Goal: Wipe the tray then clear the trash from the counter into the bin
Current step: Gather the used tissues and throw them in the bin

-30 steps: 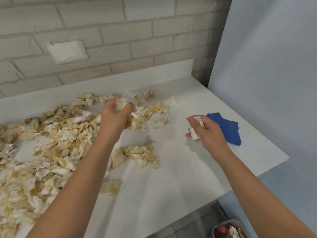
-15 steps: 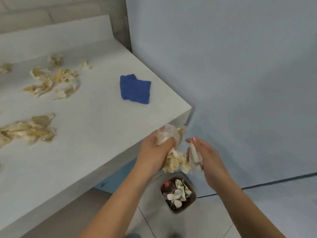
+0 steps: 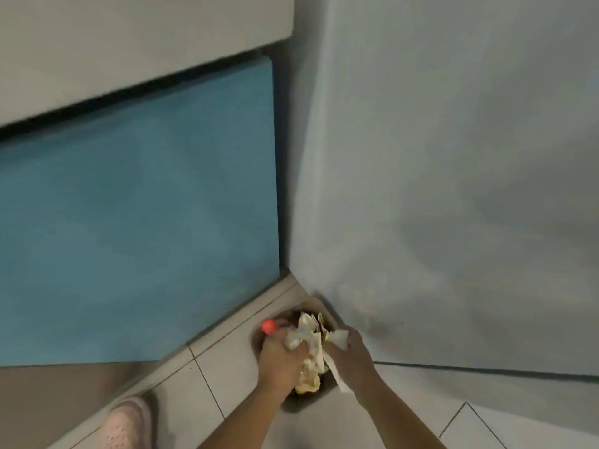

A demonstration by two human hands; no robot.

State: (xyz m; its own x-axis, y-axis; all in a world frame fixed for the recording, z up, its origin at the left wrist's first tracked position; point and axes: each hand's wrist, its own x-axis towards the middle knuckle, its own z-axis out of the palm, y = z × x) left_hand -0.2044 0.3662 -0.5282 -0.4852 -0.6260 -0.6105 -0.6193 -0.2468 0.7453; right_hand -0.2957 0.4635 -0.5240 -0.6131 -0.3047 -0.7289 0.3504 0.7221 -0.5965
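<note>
Clutching trash (image 3: 310,350) in left grip (image 3: 279,355), over bin (image 3: 296,404)

I watch both hands drop from the counter's edge. The left hand (image 3: 278,361) now grips its crumpled wad (image 3: 308,353) right inside the bin's (image 3: 301,404) mouth, and the right hand (image 3: 351,354) pinches its white scrap (image 3: 338,338) close beside it. My view tips floorward — cloth and scraps slide out, and a pink slipper (image 3: 126,422) comes in.

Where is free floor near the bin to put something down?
Bare tiles lie between slipper and bin, and along the wall beyond the right hand. The bin is crowded: left hand and right hand grip trash above it.
</note>
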